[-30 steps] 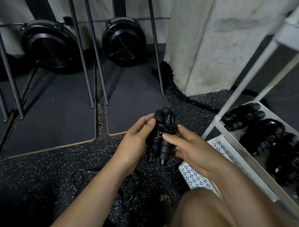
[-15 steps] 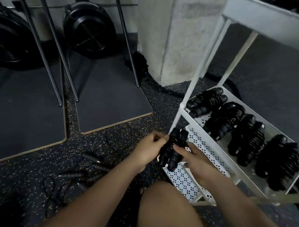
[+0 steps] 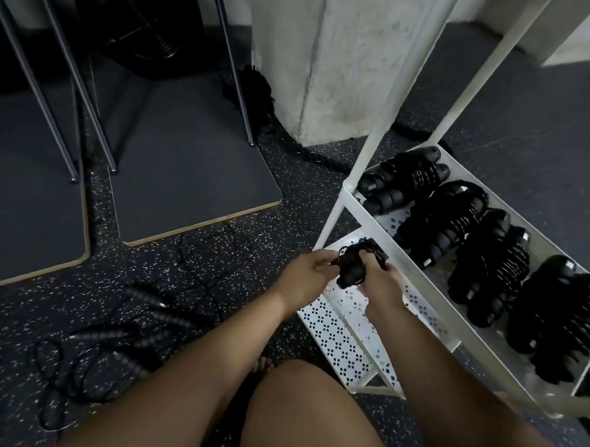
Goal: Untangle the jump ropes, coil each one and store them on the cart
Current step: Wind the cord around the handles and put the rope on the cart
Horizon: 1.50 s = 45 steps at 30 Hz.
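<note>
While the head view looks down, the left hand [image 3: 306,273] pinches one side of a coiled jump rope [image 3: 351,268] and the right hand [image 3: 379,284] curls round the other side. They hold the black bundle at the near corner of the white cart [image 3: 335,336]. Other coiled ropes [image 3: 449,223] lie in a row on its shelf. Loose ropes [image 3: 122,335] lie tangled on the speckled floor, left.

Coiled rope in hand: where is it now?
Head view, right of centre: the coiled rope is gripped between the left hand and right hand, over the cart's lower perforated shelf, beside the shelf of stored coils.
</note>
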{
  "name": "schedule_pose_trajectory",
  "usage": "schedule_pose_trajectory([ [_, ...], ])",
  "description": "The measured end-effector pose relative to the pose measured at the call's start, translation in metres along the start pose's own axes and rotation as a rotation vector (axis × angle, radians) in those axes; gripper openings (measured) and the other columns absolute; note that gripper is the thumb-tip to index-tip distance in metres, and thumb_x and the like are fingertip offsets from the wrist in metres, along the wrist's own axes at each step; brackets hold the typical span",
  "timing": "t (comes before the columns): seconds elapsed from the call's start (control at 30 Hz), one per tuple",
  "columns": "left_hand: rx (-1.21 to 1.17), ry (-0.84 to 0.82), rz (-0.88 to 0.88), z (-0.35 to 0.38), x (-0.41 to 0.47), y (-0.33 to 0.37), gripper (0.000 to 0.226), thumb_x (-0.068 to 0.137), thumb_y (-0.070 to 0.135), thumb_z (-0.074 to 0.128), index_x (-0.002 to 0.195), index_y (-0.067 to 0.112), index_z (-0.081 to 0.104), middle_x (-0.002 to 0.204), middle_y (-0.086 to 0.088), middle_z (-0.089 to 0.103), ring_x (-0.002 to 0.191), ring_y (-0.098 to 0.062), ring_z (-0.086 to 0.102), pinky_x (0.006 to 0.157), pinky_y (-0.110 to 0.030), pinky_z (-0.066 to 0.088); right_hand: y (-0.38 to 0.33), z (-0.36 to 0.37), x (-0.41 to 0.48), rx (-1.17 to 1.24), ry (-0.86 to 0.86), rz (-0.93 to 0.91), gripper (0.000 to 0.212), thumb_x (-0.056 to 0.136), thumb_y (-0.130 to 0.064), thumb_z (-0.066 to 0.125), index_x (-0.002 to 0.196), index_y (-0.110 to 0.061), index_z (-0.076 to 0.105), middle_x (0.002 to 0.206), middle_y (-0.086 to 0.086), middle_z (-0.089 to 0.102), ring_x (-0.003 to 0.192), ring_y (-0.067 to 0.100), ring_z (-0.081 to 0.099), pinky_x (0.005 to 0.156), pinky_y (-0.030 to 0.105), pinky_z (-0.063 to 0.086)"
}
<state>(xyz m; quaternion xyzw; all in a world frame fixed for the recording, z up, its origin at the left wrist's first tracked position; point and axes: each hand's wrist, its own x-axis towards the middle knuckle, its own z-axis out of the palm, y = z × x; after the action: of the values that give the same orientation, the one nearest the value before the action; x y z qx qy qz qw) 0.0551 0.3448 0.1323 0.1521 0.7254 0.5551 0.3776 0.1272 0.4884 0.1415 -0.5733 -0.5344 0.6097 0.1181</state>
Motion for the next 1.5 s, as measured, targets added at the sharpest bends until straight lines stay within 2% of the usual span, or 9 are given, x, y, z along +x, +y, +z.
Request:
schedule_pose_trajectory([
  [0.23, 0.014, 0.005, 0.002, -0.019, -0.012, -0.030, 0.021, 0.106, 0.033, 0.067, 0.124, 0.029, 0.077, 0.131, 0.015, 0.073, 0.122, -0.006, 0.066, 0.093, -0.016, 0.047, 0.006, 0.016, 0.023, -0.101, -0.031, -0.032, 0.026, 0.095, -0.034, 0.080, 0.084, -0.018, 0.063, 0.089, 0.006, 0.076, 0.082, 0.027, 0.078, 0.096, 0.047, 0.063],
  [0.37, -0.008, 0.033, -0.018, -0.032, -0.020, -0.039, 0.017, 0.107, 0.031, 0.064, 0.116, 0.032, 0.078, 0.117, 0.014, 0.079, 0.111, -0.007, 0.072, 0.104, -0.032, 0.053, 0.019, 0.014, 0.032, -0.082, -0.027, -0.028, 0.026, 0.100, -0.031, 0.076, 0.113, -0.018, 0.058, 0.096, 0.000, 0.075, 0.091, 0.028, 0.079, 0.092, 0.044, 0.063],
  [0.5, 0.017, 0.058, -0.073, -0.040, -0.028, -0.051, 0.017, 0.108, 0.029, 0.061, 0.116, 0.027, 0.076, 0.104, 0.011, 0.081, 0.101, -0.011, 0.076, 0.104, -0.046, 0.057, 0.031, 0.004, 0.031, -0.264, 0.051, -0.098, 0.055, 0.096, -0.046, 0.074, 0.141, -0.021, 0.054, 0.134, 0.008, 0.064, 0.115, 0.033, 0.067, 0.100, 0.048, 0.054],
  [0.67, 0.089, 0.062, -0.133, -0.063, -0.043, -0.085, 0.016, 0.105, 0.030, 0.059, 0.106, 0.030, 0.075, 0.097, 0.005, 0.081, 0.096, -0.023, 0.077, 0.095, -0.051, 0.059, 0.034, 0.003, -0.015, -0.341, 0.069, -0.486, 0.021, 0.098, -0.016, 0.069, 0.112, -0.014, 0.053, 0.098, 0.001, 0.060, 0.094, 0.029, 0.063, 0.073, 0.034, 0.040],
  [0.87, 0.036, 0.112, -0.299, -0.099, -0.057, -0.149, 0.019, 0.110, 0.023, 0.055, 0.113, 0.014, 0.072, 0.106, -0.004, 0.079, 0.102, -0.023, 0.074, 0.097, -0.036, 0.059, 0.060, 0.050, -0.047, -0.521, -0.306, -0.701, 0.010, 0.100, -0.012, 0.069, 0.099, -0.021, 0.066, 0.097, -0.011, 0.070, 0.089, -0.008, 0.062, 0.075, 0.007, 0.043],
  [1.03, 0.156, 0.216, -0.476, -0.122, -0.056, -0.204, 0.016, 0.100, 0.017, 0.062, 0.114, 0.019, 0.070, 0.100, -0.002, 0.075, 0.090, -0.018, 0.070, 0.068, -0.025, 0.051, 0.096, 0.106, -0.038, -0.703, -0.541, -0.658, 0.009, 0.100, -0.019, 0.074, 0.103, -0.027, 0.071, 0.101, -0.016, 0.073, 0.096, -0.008, 0.064, 0.082, 0.008, 0.047],
  [1.17, 0.239, 0.298, -0.635, -0.145, -0.041, -0.255, 0.028, 0.101, 0.031, 0.067, 0.125, 0.017, 0.063, 0.113, -0.006, 0.072, 0.100, -0.025, 0.068, 0.080, -0.031, 0.053, 0.131, 0.155, -0.022, -0.834, -0.679, -0.553, 0.017, 0.101, -0.029, 0.073, 0.117, -0.025, 0.072, 0.107, -0.015, 0.073, 0.099, -0.004, 0.066, 0.094, 0.026, 0.054],
  [1.37, 0.069, 0.537, -0.839, -0.160, -0.021, -0.314, 0.065, 0.095, 0.056, 0.071, 0.137, 0.010, 0.054, 0.129, -0.010, 0.065, 0.116, -0.032, 0.065, 0.087, -0.032, 0.048, 0.170, 0.211, -0.003, -1.019, -0.876, -0.434, 0.040, 0.104, -0.045, 0.066, 0.139, -0.026, 0.062, 0.127, -0.008, 0.069, 0.109, 0.007, 0.064, 0.091, 0.023, 0.045],
  [1.5, -0.020, 0.591, -0.945, -0.161, -0.001, -0.345, 0.076, 0.081, 0.080, 0.070, 0.117, 0.013, 0.072, 0.100, -0.003, 0.073, 0.088, -0.023, 0.069, 0.069, -0.030, 0.050, 0.196, 0.241, 0.012, -1.156, -0.943, -0.489, 0.056, 0.103, -0.049, 0.064, 0.153, -0.027, 0.052, 0.146, -0.001, 0.062, 0.131, 0.018, 0.060, 0.107, 0.031, 0.047],
])
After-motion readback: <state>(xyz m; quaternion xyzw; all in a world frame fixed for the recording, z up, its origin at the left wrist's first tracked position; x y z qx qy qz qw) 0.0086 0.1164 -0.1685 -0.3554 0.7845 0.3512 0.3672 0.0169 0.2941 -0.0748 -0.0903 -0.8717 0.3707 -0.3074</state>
